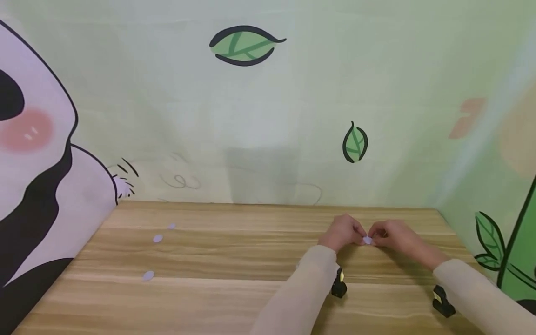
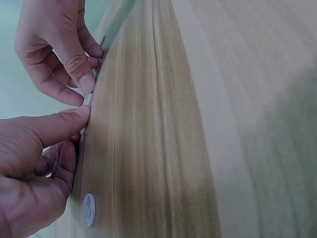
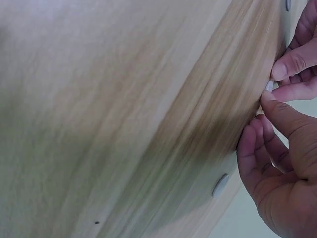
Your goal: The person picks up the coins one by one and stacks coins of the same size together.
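Near the back right of the wooden table, my left hand (image 1: 341, 232) and right hand (image 1: 395, 238) meet over a small white coin-like disc (image 1: 367, 240). Thumb and forefinger of each hand pinch it at opposite edges, close over the wood. In the left wrist view, its narrow edge shows between the fingertips (image 2: 87, 83). Another white disc (image 2: 89, 210), with a raised rim, lies on the table beside my left hand. The right wrist view shows a disc (image 3: 220, 185) near my right hand, too.
Three white discs lie apart on the table's left side: a far one (image 1: 172, 226), a middle one (image 1: 157, 238) and a nearer one (image 1: 148, 276). A printed cloth backdrop (image 1: 268, 102) with leaves and a panda rises behind the wooden table (image 1: 234, 251).
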A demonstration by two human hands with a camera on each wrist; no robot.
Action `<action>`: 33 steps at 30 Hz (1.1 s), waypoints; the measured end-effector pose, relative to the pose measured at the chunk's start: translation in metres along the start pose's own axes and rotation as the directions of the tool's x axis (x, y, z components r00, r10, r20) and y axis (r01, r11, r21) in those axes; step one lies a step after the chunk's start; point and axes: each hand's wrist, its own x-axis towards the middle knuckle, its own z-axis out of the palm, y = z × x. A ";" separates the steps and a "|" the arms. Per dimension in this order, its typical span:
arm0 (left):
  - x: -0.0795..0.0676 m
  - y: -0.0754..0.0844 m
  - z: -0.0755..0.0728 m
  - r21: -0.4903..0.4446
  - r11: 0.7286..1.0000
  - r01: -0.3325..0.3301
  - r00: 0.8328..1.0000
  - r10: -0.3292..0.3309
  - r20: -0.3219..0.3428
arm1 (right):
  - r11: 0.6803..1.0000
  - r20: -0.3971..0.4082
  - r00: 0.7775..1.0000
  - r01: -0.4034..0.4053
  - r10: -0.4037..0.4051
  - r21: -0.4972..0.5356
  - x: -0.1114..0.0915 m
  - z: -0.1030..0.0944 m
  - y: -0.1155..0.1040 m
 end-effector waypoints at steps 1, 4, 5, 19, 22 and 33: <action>0.000 0.001 -0.001 0.000 1.000 0.001 1.000 -0.001 0.000 | 1.000 -0.005 1.000 -0.003 0.003 0.008 0.000 -0.001 0.000; 0.000 0.003 -0.001 0.004 1.000 0.017 1.000 -0.017 -0.005 | 1.000 0.004 1.000 0.005 -0.005 0.021 0.001 -0.001 0.000; -0.001 0.003 -0.001 0.009 1.000 0.025 1.000 -0.025 -0.009 | 1.000 0.010 1.000 0.006 -0.006 0.022 0.001 -0.001 0.000; -0.002 0.012 0.011 0.118 0.991 0.059 0.989 -0.042 -0.139 | 0.998 0.043 0.997 0.063 -0.062 -0.017 0.004 -0.005 0.007; -0.004 0.016 0.011 0.136 0.987 0.083 0.987 -0.062 -0.149 | 0.998 0.054 0.997 0.064 -0.063 -0.014 0.004 -0.008 0.007; -0.009 0.023 0.015 0.137 0.985 0.104 0.990 -0.089 -0.111 | 0.994 0.022 0.994 0.106 -0.106 0.014 -0.003 -0.005 0.003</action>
